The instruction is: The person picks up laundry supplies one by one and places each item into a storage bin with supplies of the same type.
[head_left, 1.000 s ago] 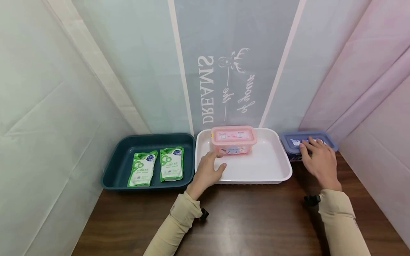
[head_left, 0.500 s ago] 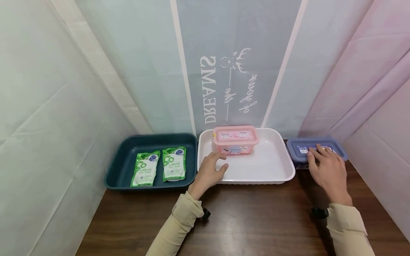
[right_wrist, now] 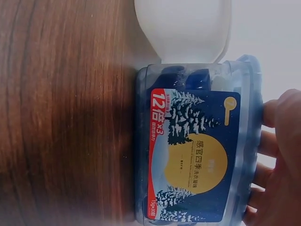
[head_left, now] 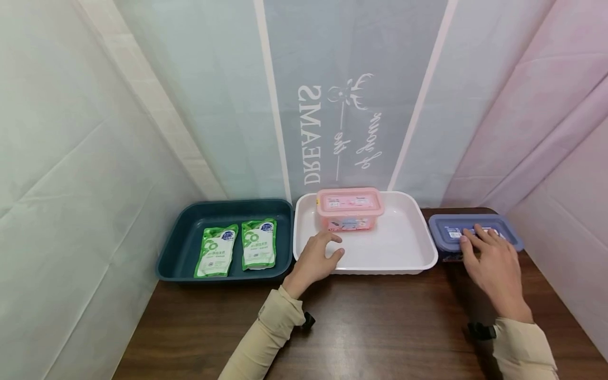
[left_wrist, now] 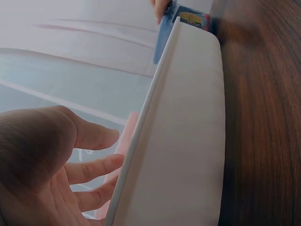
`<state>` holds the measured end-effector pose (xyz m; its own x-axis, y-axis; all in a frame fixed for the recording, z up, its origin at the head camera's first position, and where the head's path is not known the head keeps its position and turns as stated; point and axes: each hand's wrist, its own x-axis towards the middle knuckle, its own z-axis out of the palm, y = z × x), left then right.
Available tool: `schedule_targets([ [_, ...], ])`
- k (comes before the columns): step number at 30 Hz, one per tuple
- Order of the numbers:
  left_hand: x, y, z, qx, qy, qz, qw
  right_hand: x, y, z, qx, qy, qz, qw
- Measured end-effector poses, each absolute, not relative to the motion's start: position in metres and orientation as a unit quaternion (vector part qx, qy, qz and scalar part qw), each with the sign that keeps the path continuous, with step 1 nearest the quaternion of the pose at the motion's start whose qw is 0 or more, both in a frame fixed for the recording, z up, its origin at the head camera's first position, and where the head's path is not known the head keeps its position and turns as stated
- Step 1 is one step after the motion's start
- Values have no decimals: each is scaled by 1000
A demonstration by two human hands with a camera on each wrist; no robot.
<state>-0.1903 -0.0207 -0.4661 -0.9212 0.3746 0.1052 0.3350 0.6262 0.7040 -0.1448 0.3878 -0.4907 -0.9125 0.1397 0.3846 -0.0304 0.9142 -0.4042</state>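
Note:
My right hand lies over the lid of a blue plastic box of laundry pods, its fingertips on the lid's top. That box sits on the table just right of the white tray. A dark label with a yellow moon and snowy trees covers its side in the right wrist view. My left hand hovers at the white tray's near left edge, fingers relaxed and holding nothing. A pink lidded box stands behind it at the back of that tray, its lower part behind the tray wall in the left wrist view.
To the left, a dark green tray holds two green-and-white pouches, lying flat side by side. Curtain-like cloth hangs behind and at both sides. The dark wooden table runs toward me in front of the trays.
The blue box has slid toward me and slightly right, with my right hand moving along on its lid. My left hand stays nearly where it was by the white tray.

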Motion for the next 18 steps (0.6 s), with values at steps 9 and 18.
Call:
schedule_targets([
  [9, -187, -19, -466, 204, 902, 379, 30, -133, 387, -490, -29, -955, 208, 208],
  [18, -186, -17, -466, 211, 901, 378, 30, -117, 387, -488, -21, -953, 209, 220],
])
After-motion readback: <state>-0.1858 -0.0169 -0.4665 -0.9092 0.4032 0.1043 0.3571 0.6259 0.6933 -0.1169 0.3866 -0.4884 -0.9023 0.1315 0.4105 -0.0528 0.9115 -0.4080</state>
